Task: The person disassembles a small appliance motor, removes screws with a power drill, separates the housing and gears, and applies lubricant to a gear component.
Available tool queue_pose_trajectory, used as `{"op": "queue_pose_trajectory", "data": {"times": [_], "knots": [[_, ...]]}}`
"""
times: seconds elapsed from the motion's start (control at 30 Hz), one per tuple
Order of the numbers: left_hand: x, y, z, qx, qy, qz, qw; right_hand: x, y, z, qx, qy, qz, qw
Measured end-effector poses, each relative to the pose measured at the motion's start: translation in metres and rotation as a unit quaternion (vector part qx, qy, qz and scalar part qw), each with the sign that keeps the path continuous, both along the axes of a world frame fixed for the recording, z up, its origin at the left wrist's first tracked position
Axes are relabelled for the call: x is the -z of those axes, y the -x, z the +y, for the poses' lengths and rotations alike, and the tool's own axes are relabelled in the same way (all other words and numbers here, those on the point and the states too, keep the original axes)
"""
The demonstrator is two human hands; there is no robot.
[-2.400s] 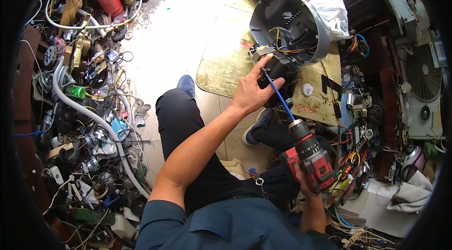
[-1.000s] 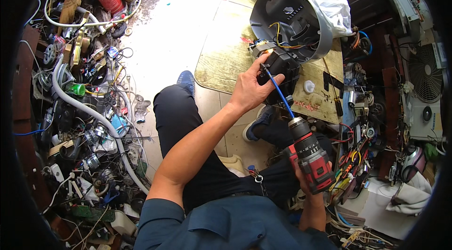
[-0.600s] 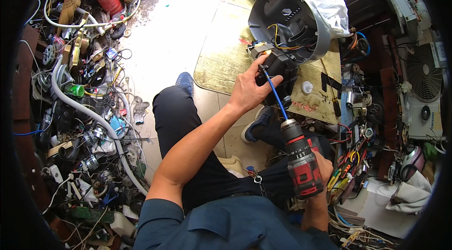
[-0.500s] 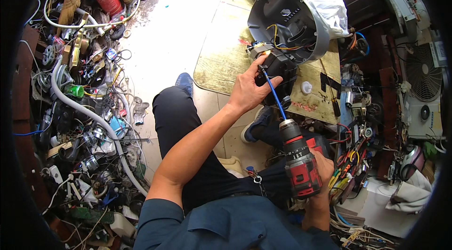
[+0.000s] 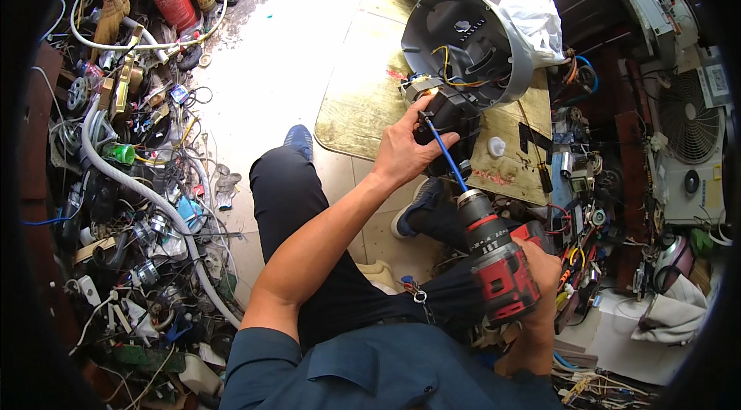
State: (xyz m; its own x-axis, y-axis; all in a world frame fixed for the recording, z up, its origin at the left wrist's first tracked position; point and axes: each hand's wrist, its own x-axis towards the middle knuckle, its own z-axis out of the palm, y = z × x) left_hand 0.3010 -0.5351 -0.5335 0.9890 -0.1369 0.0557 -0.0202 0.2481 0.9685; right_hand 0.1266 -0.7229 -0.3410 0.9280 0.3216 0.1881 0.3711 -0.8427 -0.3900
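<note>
My right hand (image 5: 540,267) is wrapped round the grip of a red and black cordless drill (image 5: 502,271). From its chuck a long blue screwdriver bit (image 5: 448,154) reaches up to a black plastic motor unit (image 5: 454,113), its tip close to my left fingers. My left hand (image 5: 404,146) is closed on that unit's near side, thumb and fingers on either side of the bit. Yellow wires (image 5: 443,62) run from the unit into a grey bowl-shaped housing (image 5: 515,82), which lies on its side just behind. The screw itself is too small to make out.
The unit rests at a worn wooden board (image 5: 351,113). On it lie a small white plastic piece (image 5: 496,147) and a thin screwdriver (image 5: 545,177). A white plastic bag (image 5: 532,20) stands behind. Heaped parts and cables (image 5: 147,232) fill the left; a fan unit (image 5: 689,120) stands right.
My right hand and the drill have shifted slightly to the right, and the drill body is turned a little. My left hand keeps its hold on the motor unit. The whole view has shifted slightly.
</note>
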Motion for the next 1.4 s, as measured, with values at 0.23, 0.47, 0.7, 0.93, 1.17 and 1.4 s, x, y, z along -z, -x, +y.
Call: {"op": "queue_pose_trajectory", "data": {"times": [0.23, 0.47, 0.7, 0.93, 1.17, 1.4], "knots": [[-0.006, 0.001, 0.003, 0.012, -0.004, 0.004, 1.000, 0.004, 0.010, -0.014, -0.006, -0.008, 0.037, 0.999], [-0.004, 0.001, 0.001, -0.002, 0.002, -0.001, 1.000, 0.013, 0.021, -0.001, 0.101, -0.134, 0.084, 0.982], [0.001, 0.000, -0.005, -0.024, 0.034, -0.001, 0.999, 0.011, 0.023, 0.001, 0.105, -0.098, 0.065, 0.987], [0.001, 0.001, -0.007, -0.021, 0.041, 0.007, 0.999, 0.016, 0.032, -0.004, 0.129, -0.067, 0.059, 0.988], [0.000, 0.000, -0.008, -0.028, 0.040, -0.006, 0.999, 0.021, 0.040, -0.012, 0.114, -0.024, 0.051, 0.992], [0.006, -0.001, -0.010, -0.031, 0.046, -0.012, 0.998, 0.019, 0.041, -0.013, 0.112, -0.007, 0.054, 0.992]]}}
